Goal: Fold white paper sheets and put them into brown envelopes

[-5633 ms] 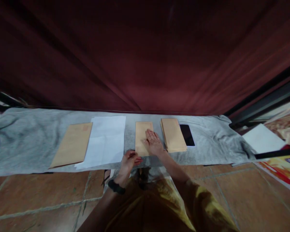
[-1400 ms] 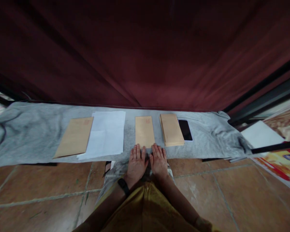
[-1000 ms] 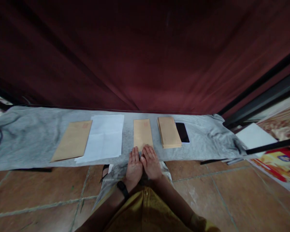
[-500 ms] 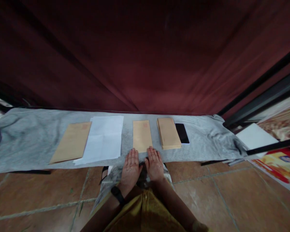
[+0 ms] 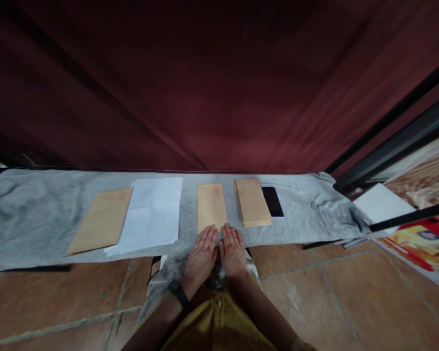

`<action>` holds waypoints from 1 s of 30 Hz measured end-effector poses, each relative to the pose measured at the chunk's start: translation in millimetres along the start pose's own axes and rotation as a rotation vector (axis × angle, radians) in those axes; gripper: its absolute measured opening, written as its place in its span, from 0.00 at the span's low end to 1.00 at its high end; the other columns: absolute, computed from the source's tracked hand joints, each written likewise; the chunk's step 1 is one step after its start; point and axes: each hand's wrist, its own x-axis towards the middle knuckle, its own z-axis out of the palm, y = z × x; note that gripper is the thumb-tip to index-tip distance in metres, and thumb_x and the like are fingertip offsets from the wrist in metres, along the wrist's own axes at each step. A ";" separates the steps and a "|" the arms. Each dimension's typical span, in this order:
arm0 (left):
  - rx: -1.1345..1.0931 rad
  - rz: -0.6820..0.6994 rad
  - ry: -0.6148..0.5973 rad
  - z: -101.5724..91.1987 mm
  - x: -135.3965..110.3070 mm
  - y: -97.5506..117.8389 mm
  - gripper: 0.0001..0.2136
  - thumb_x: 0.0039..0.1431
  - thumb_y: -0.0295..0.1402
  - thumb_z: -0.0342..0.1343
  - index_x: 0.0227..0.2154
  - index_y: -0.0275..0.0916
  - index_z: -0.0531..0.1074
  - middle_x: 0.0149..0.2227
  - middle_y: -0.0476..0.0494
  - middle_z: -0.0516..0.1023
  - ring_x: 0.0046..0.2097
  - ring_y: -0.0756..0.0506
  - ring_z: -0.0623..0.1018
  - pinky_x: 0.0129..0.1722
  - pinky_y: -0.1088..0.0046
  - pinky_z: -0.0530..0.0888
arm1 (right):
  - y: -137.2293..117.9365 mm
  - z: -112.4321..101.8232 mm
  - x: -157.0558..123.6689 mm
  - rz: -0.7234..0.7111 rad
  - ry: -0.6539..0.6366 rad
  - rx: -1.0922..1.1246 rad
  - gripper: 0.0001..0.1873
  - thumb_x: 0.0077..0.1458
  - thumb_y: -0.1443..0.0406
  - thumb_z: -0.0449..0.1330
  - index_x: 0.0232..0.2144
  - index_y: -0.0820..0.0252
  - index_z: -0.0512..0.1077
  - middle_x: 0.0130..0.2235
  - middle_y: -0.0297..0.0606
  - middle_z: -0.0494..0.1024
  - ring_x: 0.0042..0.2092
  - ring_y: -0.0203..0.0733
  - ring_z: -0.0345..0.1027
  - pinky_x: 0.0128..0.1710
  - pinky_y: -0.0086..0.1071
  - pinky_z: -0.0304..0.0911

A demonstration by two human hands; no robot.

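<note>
A single brown paper envelope [image 5: 211, 207] with small red print at its top right lies flat in front of me. My left hand [image 5: 202, 251], palm down with fingers stretched, has its fingertips on the near edge of this envelope. Beside it, my right hand [image 5: 233, 249] also lies flat, fingers extended, its tips at the envelope's near right corner. Neither hand grips anything. To the right sits a stack of brown envelopes [image 5: 253, 202]. On the left, white paper sheets [image 5: 153, 209] lie partly under a larger brown envelope [image 5: 100, 220].
A grey cloth [image 5: 300, 204] covers the narrow table. A black smartphone [image 5: 273, 201] lies against the envelope stack. Behind hangs a dark red curtain [image 5: 219, 122]. Black metal bars [image 5: 395, 146] and a red-and-yellow box [image 5: 424, 243] are at the right.
My left hand has slid right along the envelope's near edge, closer to my right hand. The whole view has shifted slightly; the papers and envelopes otherwise keep their places.
</note>
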 end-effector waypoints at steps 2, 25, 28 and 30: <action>-0.001 -0.008 -0.004 1.6 0.2 -0.3 0.25 0.68 0.30 0.43 0.66 0.31 0.61 0.68 0.34 0.65 0.70 0.41 0.63 0.67 0.57 0.65 | 1.8 0.1 -0.3 -0.005 -0.002 -0.001 0.26 0.70 0.66 0.46 0.67 0.63 0.61 0.68 0.43 0.64 0.70 0.46 0.55 0.70 0.45 0.48; 0.071 -0.055 0.045 4.0 -5.8 -6.2 0.25 0.68 0.29 0.43 0.66 0.30 0.62 0.67 0.32 0.66 0.70 0.40 0.63 0.66 0.56 0.66 | -10.3 -1.5 9.7 -0.076 0.010 0.018 0.27 0.71 0.60 0.50 0.67 0.67 0.62 0.68 0.48 0.64 0.70 0.47 0.54 0.70 0.44 0.49; 0.062 -0.111 0.046 0.8 -8.8 -8.7 0.26 0.69 0.36 0.44 0.65 0.29 0.62 0.67 0.29 0.65 0.70 0.38 0.63 0.67 0.54 0.65 | -4.9 -2.3 5.1 -0.039 0.034 -0.002 0.27 0.71 0.61 0.50 0.67 0.67 0.60 0.68 0.49 0.64 0.70 0.48 0.55 0.70 0.45 0.50; 0.062 -0.137 0.051 -0.4 -10.2 -10.6 0.26 0.69 0.38 0.44 0.66 0.29 0.61 0.67 0.28 0.66 0.69 0.37 0.64 0.67 0.53 0.65 | -0.2 -2.7 2.1 -0.029 0.046 -0.012 0.27 0.71 0.61 0.50 0.68 0.67 0.60 0.68 0.48 0.64 0.69 0.48 0.56 0.69 0.45 0.50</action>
